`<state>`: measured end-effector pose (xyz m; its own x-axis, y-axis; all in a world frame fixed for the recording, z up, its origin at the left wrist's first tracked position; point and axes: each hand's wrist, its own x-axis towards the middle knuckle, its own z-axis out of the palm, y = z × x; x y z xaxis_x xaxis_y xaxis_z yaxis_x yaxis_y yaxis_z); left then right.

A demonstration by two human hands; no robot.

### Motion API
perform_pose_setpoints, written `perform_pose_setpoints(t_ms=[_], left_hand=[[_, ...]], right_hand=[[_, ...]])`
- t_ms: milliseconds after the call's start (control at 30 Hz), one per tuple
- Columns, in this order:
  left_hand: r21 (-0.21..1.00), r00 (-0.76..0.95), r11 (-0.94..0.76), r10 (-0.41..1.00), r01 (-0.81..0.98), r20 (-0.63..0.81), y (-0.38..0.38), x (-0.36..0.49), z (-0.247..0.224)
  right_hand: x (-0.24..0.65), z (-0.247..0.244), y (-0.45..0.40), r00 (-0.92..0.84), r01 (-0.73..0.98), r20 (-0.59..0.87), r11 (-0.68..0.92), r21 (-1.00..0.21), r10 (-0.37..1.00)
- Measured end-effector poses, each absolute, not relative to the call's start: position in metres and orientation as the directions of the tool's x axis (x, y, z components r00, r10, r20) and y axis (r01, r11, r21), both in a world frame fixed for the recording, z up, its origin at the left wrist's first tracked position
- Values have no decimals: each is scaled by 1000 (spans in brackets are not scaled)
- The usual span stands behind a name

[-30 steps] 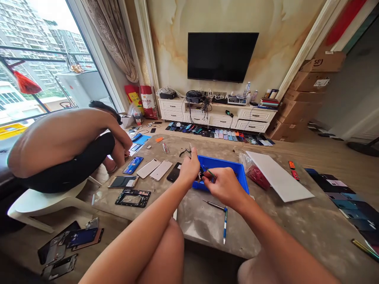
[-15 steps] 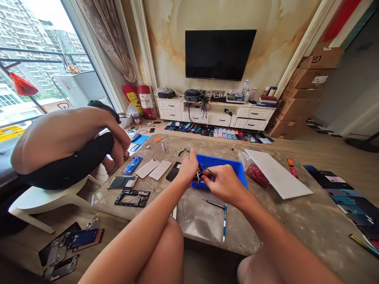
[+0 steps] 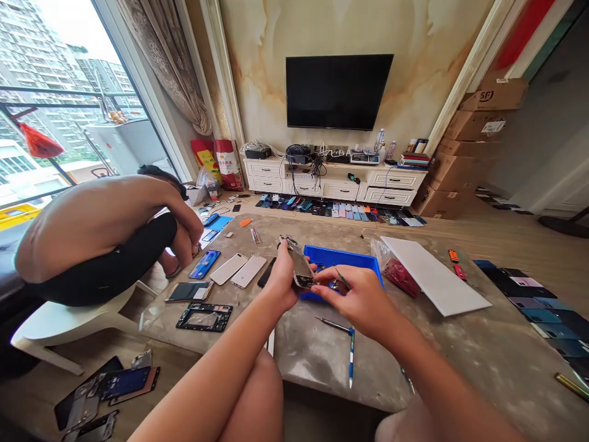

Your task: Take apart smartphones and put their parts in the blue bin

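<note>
- Here's the left hand [image 3: 280, 279], curled around an opened phone [image 3: 302, 265], a flat, rounded slab tilted up over the table!
- At its near end comes the right hand [image 3: 356, 294], thumb and fingers closed on a slim green tool [image 3: 343, 280]; whether the fingertips press the phone, I can't tell.
- Directly behind and below the grip, a shiny blue plastic tray [image 3: 343, 252], partly screened by both hands.
- Left of the grip, a dark phone [image 3: 265, 274] half-hidden by the left hand, then two smooth, pale phones [image 3: 249, 271] side by side.
- Nearer the body, a blue pen-like tool [image 3: 351, 362] on the mottled, stone-look table [image 3: 317, 359].
- Out right, a crinkly clear bag [image 3: 399, 275] with red contents, overlapped by a stiff white board [image 3: 432, 273].
</note>
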<state>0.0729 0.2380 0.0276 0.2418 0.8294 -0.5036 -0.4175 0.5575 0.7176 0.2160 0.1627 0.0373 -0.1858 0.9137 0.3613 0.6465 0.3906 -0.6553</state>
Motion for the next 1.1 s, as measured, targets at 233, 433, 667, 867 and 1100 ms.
perform_pose_setpoints(t_ms=[233, 433, 667, 867, 1100], left_hand=[[587, 460, 600, 798, -543, -390, 213, 61, 60], [442, 598, 627, 769, -641, -225, 200, 64, 70], [449, 601, 620, 772, -643, -206, 196, 65, 74], [469, 598, 591, 786, -656, -156, 194, 63, 75], [522, 577, 538, 810, -662, -103, 192, 61, 78]], right_hand=[[224, 58, 132, -10, 386, 339, 316, -867, 941], [219, 59, 121, -162, 501, 543, 542, -674, 824], [219, 63, 125, -156, 480, 596, 588, -651, 787], [217, 61, 125, -169, 462, 587, 590, -662, 792], [224, 65, 113, 10, 182, 461, 452, -873, 887]])
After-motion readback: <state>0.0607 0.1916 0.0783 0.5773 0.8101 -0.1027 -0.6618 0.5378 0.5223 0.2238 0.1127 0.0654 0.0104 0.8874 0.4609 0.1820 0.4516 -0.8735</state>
